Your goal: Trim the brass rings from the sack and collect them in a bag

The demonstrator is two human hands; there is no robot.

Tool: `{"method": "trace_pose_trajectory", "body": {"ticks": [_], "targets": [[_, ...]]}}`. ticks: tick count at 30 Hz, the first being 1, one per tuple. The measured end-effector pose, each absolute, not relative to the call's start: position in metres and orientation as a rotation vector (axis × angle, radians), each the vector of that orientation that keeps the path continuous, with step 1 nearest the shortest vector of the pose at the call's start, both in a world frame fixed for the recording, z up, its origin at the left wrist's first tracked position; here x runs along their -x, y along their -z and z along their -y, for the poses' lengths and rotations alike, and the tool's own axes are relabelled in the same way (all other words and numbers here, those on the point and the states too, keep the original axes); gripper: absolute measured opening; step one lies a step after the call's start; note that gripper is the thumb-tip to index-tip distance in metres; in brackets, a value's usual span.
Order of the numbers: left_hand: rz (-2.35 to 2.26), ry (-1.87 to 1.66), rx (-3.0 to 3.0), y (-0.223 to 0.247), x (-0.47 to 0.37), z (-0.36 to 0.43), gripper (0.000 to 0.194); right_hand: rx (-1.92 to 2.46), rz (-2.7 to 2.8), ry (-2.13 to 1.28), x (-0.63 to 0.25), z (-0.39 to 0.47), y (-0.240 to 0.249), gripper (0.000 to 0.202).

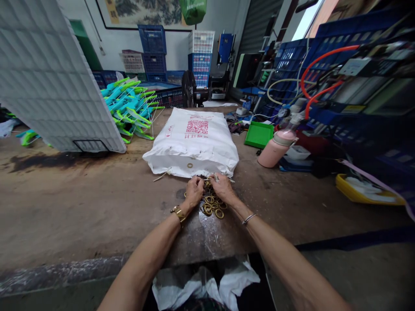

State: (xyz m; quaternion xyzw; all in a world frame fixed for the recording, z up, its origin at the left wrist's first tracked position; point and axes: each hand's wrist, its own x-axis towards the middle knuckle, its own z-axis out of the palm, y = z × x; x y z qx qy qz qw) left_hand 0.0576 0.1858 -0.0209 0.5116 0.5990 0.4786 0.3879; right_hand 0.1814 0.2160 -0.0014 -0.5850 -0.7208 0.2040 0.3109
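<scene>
Several brass-coloured rings (209,206) lie in a loose pile on the brown table (129,207), between my wrists. My left hand (195,190) is at the pile's left edge, its fingers pressed together; what they hold is too small to make out. At the pile's upper right, my right hand (222,186) has its fingers pinched around something small and pale that I cannot identify. Just beyond both hands lies a white sack (204,149) with red print, and one ring (189,165) rests on its near side.
A tilted white panel (65,77) and green and blue hangers (132,108) stand at the left. Toward the right are a green tray (259,134), a pink bottle (275,149), a yellow tray (366,196) and a machine with red hoses (311,77). Stacked crates (154,52) stand behind.
</scene>
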Motion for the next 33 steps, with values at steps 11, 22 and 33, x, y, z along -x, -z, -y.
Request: {"method": "trace_pose_trajectory", "body": {"ticks": [11,22,33], "targets": [[-1.728,-1.109,-1.386,0.017,-0.058,-0.192,0.019,1.553,1.944,-0.326,-0.176,-0.208,0.004,0.019],[-1.899,-1.019,-1.464,0.014,-0.06,-0.195,0.019,1.424,2.06,-0.101,-0.18,-0.206,0.015,0.02],[-1.988,-1.031,-1.467,0.015,-0.066,-0.195,0.021,1.374,2.15,-0.168,-0.185,-0.199,0.015,0.029]]}}
